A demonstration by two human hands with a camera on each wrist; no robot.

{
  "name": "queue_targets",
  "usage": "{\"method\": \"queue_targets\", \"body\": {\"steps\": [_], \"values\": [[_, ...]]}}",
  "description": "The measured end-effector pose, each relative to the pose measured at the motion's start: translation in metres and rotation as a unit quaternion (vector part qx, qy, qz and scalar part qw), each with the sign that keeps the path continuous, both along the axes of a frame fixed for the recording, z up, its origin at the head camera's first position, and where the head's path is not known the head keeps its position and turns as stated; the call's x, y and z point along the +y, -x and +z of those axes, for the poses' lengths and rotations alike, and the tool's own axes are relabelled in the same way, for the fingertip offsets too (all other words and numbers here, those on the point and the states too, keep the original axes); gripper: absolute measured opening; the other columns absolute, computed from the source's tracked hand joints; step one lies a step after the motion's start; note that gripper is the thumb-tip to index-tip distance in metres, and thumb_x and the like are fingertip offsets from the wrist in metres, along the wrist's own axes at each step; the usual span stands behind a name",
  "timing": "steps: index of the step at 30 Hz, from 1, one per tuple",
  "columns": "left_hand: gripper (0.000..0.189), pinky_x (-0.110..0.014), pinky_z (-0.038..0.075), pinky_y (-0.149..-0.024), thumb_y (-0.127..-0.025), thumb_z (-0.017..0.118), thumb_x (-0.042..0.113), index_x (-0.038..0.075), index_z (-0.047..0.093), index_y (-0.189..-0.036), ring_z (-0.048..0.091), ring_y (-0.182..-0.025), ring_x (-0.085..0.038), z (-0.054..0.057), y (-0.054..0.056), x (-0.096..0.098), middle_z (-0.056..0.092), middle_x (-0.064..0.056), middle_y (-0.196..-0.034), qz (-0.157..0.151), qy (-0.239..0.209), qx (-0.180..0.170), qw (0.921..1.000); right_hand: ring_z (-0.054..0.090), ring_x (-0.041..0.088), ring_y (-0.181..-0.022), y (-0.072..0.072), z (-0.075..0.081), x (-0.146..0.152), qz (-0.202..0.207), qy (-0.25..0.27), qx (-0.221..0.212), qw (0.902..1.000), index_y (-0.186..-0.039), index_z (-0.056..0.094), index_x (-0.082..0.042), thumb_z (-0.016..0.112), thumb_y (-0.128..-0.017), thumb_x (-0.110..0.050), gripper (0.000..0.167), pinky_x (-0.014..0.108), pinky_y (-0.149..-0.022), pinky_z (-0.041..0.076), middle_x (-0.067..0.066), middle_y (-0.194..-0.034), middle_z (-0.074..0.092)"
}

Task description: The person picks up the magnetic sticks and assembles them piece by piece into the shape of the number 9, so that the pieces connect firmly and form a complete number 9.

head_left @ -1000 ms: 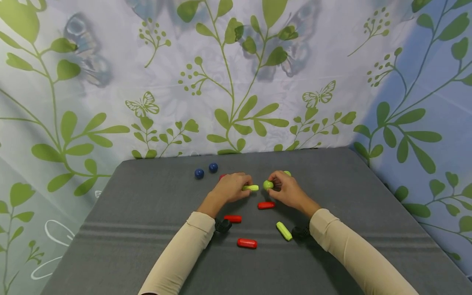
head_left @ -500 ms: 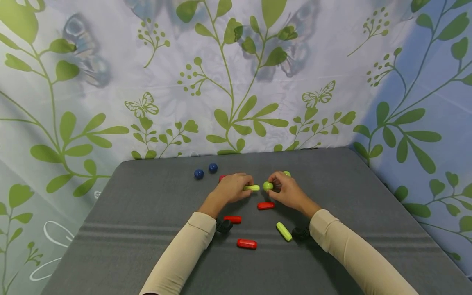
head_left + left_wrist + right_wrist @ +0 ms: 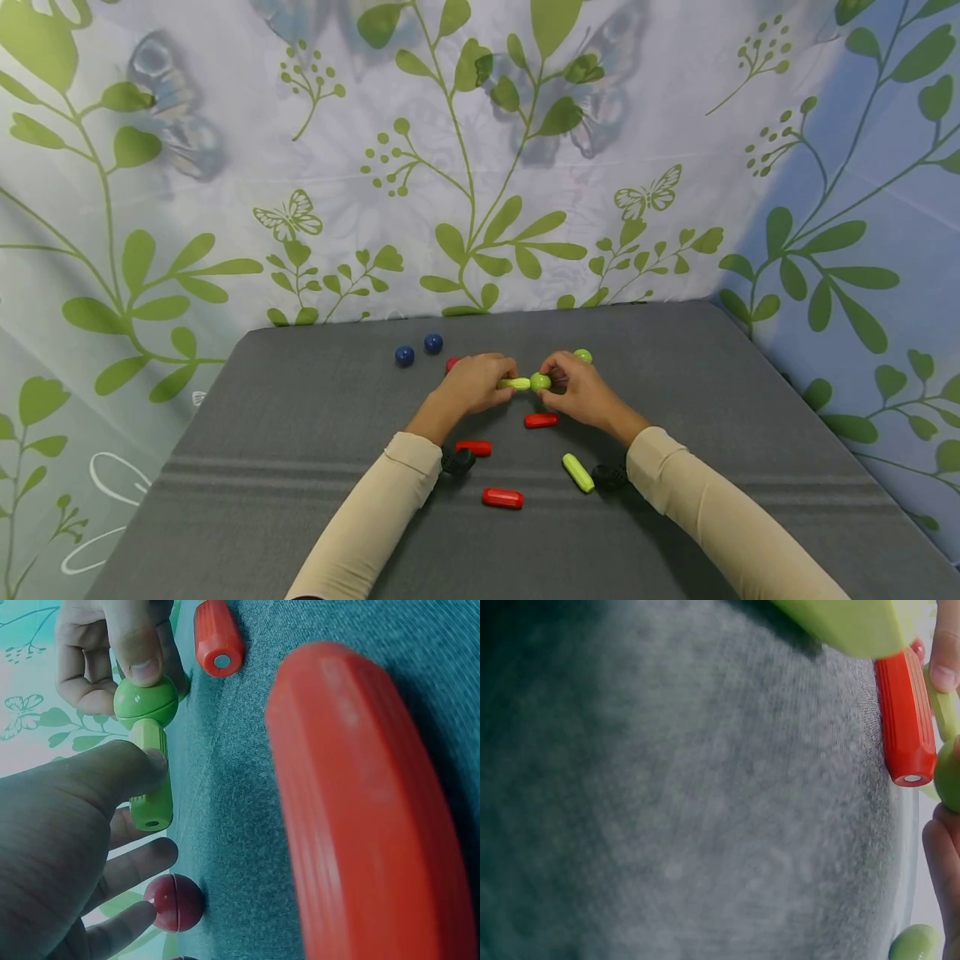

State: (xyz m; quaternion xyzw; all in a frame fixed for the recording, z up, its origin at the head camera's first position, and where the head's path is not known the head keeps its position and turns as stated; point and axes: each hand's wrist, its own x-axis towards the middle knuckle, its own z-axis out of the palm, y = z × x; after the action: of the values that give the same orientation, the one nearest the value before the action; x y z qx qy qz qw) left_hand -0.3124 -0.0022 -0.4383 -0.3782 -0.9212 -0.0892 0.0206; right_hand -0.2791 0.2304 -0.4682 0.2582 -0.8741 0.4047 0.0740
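Rods (image 3: 502, 498), balls (image 3: 433, 343) on grey table (image 3: 247, 525)

No text, brand, number or sign is readable. At the head view's eight o'clock, white looping strokes (image 3: 92, 475) on the pale, leaf-printed fabric backdrop (image 3: 315, 158) might be lettering or ornament.

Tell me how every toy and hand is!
Left hand: pinching green stick
Right hand: pinching green ball
Green stick: end against green ball
Green ball: touching green stick
Other green stick: lying loose
Other green ball: not held
Red sticks: three, lying apart
Blue balls: two, apart
Red ball: partly hidden
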Motion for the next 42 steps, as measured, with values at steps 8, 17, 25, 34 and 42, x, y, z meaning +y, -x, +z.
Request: {"method": "queue_targets", "body": {"steps": [8,17,25,34,42], "values": [[0.012,-0.030,0.047,-0.065,-0.098,0.069,0.032,0.021,0.066,-0.102,0.052,-0.073,-0.011,-0.001,0.000,-0.004,0.060,0.006,-0.092,0.005,0.001,-0.001,1.0000,0.066,0.019,-0.095,0.001,0.002,-0.005,0.003,-0.010,0.001,0.9999,-0.103,0.061,-0.008,0.080,-0.085,-0.003,0.028,0.037,-0.083,0.056,0.004,-0.102,0.058],[0.012,-0.029,0.046,-0.064,-0.097,0.070,0.032,0.021,0.067,-0.102,0.051,-0.071,-0.009,0.000,0.000,-0.009,0.063,0.005,-0.094,-0.006,-0.004,0.007,0.9999,0.066,0.019,-0.095,0.004,0.003,-0.008,0.014,-0.021,-0.008,0.9996,-0.105,0.060,-0.007,0.080,-0.085,-0.002,0.028,0.038,-0.084,0.056,0.005,-0.103,0.059],[0.012,-0.029,0.047,-0.065,-0.096,0.071,0.032,0.021,0.067,-0.101,0.052,-0.070,-0.009,0.000,-0.001,-0.013,0.062,0.007,-0.094,-0.007,-0.017,0.021,0.9996,0.064,0.024,-0.100,0.008,0.007,-0.013,0.033,-0.025,0.006,0.9991,-0.113,0.062,-0.002,0.081,-0.085,-0.005,0.034,0.043,-0.088,0.054,0.012,-0.108,0.059],[0.015,-0.028,0.048,-0.066,-0.097,0.070,0.035,0.023,0.068,-0.106,0.053,-0.073,-0.007,-0.003,-0.001,-0.016,0.064,0.009,-0.100,0.007,0.004,0.018,0.9998,0.062,0.029,-0.104,0.013,0.018,-0.026,0.056,-0.034,0.020,0.9977,-0.110,0.065,-0.003,0.081,-0.087,-0.008,0.028,0.048,-0.091,0.051,0.016,-0.110,0.062],[0.014,-0.030,0.047,-0.064,-0.097,0.069,0.035,0.023,0.065,-0.102,0.053,-0.072,-0.008,-0.002,-0.002,-0.019,0.062,0.008,-0.098,0.003,-0.004,0.026,0.9996,0.065,0.020,-0.097,0.016,0.015,-0.038,0.083,-0.042,0.023,0.9954,-0.101,0.067,-0.009,0.082,-0.085,-0.005,0.022,0.038,-0.084,0.053,0.004,-0.101,0.064]]}}
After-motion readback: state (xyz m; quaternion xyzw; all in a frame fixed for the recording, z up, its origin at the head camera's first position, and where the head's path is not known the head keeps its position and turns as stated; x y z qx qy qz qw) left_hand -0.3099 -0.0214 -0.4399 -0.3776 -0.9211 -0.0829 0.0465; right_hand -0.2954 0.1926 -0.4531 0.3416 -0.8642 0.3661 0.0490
